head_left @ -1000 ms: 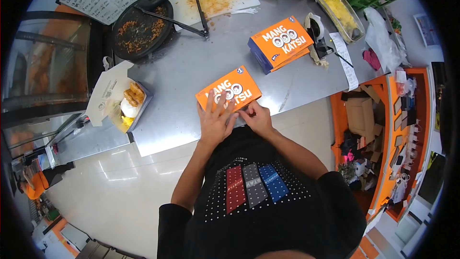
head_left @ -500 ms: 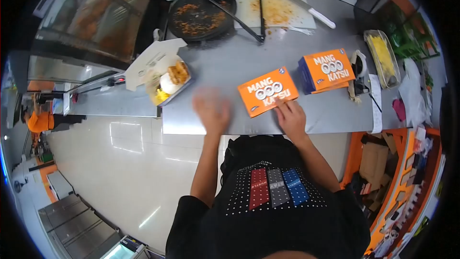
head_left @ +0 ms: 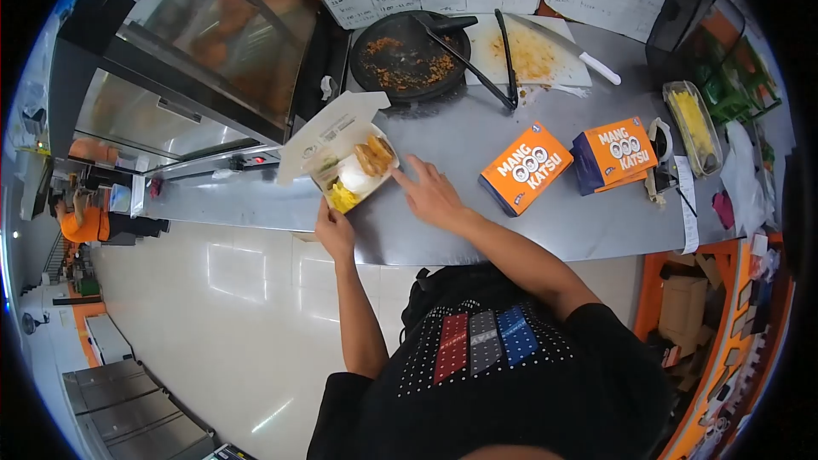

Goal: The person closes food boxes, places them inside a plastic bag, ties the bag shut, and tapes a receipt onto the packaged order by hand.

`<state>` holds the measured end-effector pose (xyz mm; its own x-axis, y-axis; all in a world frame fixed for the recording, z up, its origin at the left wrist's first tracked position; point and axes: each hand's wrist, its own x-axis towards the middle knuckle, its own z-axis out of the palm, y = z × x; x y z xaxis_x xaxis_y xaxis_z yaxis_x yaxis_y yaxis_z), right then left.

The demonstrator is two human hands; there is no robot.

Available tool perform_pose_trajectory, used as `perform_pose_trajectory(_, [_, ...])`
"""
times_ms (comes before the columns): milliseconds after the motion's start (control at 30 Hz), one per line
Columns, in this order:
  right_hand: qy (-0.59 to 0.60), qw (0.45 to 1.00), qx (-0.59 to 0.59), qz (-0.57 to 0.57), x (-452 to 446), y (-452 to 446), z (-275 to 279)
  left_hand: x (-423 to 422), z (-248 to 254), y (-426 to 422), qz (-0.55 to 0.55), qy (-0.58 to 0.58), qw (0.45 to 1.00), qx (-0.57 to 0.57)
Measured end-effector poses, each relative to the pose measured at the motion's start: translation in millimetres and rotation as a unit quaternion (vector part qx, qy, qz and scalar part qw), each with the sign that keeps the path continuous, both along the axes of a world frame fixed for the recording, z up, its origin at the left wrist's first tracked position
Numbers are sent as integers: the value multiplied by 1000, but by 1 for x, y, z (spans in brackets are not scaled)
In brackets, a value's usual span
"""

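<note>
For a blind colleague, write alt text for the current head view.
A person's left hand and right hand are at an open, filled food box on a metal counter. Orange MANG KATSU boxes sit to the right; a black dish and a knife lie beyond.

Pale glossy floor [head_left: 196,315] reflects light near orange shelving [head_left: 651,283].
</note>
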<state>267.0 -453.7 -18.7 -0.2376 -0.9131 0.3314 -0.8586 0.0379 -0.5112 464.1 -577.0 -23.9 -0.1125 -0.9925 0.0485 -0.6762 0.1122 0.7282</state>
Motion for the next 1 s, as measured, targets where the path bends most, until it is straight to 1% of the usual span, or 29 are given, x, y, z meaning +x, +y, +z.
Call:
perform_pose_trajectory(33, [-20, 1000, 1, 0, 2, 4, -3, 3, -9, 2, -37, 53, 994, -91])
perform_pose_trajectory(67, [-10, 1000, -3, 11, 3, 13, -6, 10, -18, 5, -47, 41, 996, -71])
perform_pose_trajectory(133, [3, 999, -9, 32, 6, 42, 0, 15, 2, 27, -69, 13, 997, -27])
perform_pose_trajectory(233, [-21, 999, 1, 42, 8, 83, 11, 26, 9, 58, -118, 55, 991, 12])
perform_pose_trajectory(333, [-64, 996, 14, -53, 4, 94, 23, 33, -5, 69, -94, 128, 980, 117])
perform_pose_trajectory(367, [-37, 992, -52, -112, 0, 88, 21, 35, -7, 67, -62, 145, 969, 191])
perform_pose_trajectory(467, [-7, 975, -138, -172, -29, 54, 44, 30, 7, 56, -68, 248, 931, 260])
perform_pose_trajectory(500, [-5, 977, -134, -168, -39, 43, 48, 25, 22, 51, -57, 192, 944, 263])
perform_pose_trajectory(567, [-3, 979, -129, -160, -52, 30, 53, 12, 15, 39, -5, 253, 964, 77])
perform_pose_trajectory(600, [-46, 987, -56, -146, -52, 31, 52, 6, 13, 33, 20, 279, 960, -17])
perform_pose_trajectory(667, [-130, 981, 90, -113, -53, 37, 49, -10, 47, 18, -28, 168, 968, -183])
perform_pose_trajectory(700, [-128, 986, 42, -101, -52, 43, 44, -13, 59, 12, -50, 112, 957, -263])
perform_pose_trajectory(767, [-120, 989, -52, -75, -42, 61, 27, 5, 44, -4, -136, 15, 975, -173])
perform_pose_trajectory(800, [-112, 988, -75, -69, -37, 68, 17, 11, 38, -7, -179, -33, 975, -128])
perform_pose_trajectory(833, [-106, 987, -99, -65, -31, 76, 6, 8, 47, 5, -185, -49, 977, -93])
perform_pose_trajectory(900, [-112, 982, -136, -64, -16, 87, -19, 16, 20, 15, -210, 70, 973, -73])
perform_pose_trajectory(933, [-153, 976, -137, -68, -6, 90, -27, 17, 6, 25, -233, 135, 962, -54])
perform_pose_trajectory(1000, [-204, 963, -147, -96, 7, 92, -24, 19, -9, 36, -203, 120, 972, -9])
